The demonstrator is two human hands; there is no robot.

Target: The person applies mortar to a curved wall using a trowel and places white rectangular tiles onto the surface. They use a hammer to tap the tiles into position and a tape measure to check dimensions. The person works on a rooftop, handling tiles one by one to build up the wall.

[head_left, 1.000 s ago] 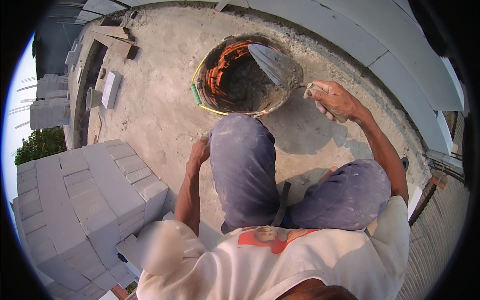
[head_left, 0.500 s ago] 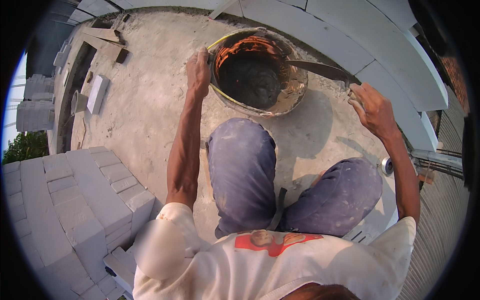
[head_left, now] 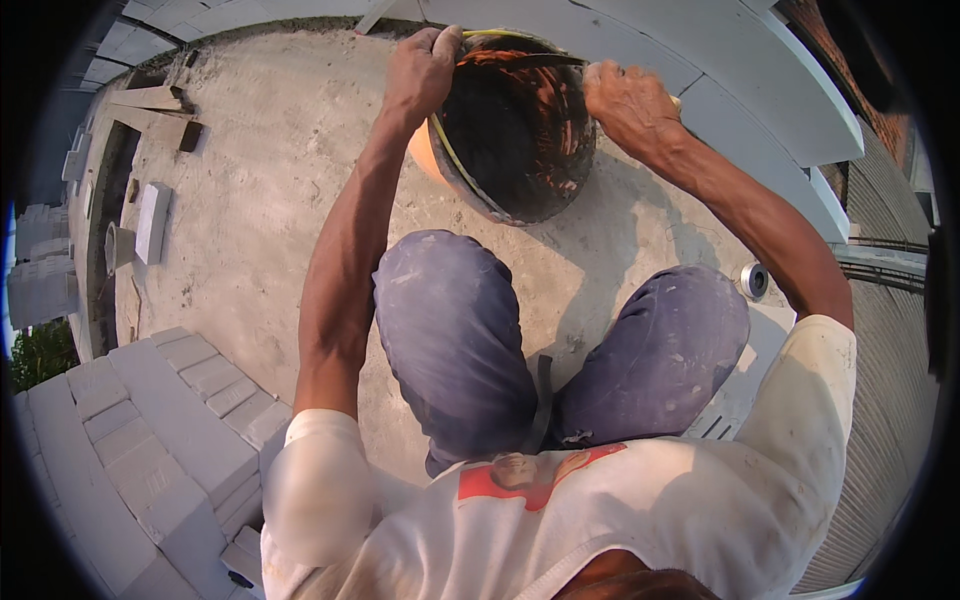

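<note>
Two bare hands, set apart. Left hand [head_left: 425,72], just short of 12 o'clock: clamped on the rim of a round, orange, mortar-caked bucket [head_left: 424,152] with a thin yellow handle [head_left: 446,150]. Right hand [head_left: 632,105], 1 o'clock: clamped on a dark metal trowel [head_left: 540,60], blade across the far side of the bucket's mouth. Bucket: 12 o'clock, on a rough grey concrete floor [head_left: 270,160]; contents too shadowed to tell. Also listed: stacked pale-grey rectangular blocks [head_left: 180,430], 8 o'clock; round silver object [head_left: 754,281], 3 o'clock; pale block wall [head_left: 740,75], 1 to 2 o'clock.
</note>
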